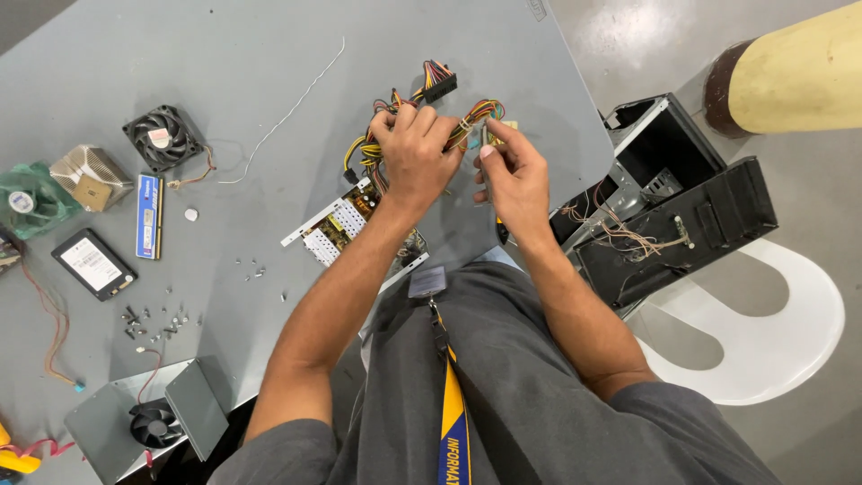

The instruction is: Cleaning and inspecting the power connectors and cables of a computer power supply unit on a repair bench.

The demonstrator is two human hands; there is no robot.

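My left hand grips a bundle of coloured cables that runs up to a black connector. My right hand pinches a small pale connector at the end of the same bundle. Both hands hover just above a bare power supply circuit board lying on the grey table. The board's far side is hidden under my left wrist.
A black fan, a heatsink, a blue memory stick, a black drive and several loose screws lie at left. A metal casing with a fan sits at bottom left. An open black computer case rests on a white chair at right.
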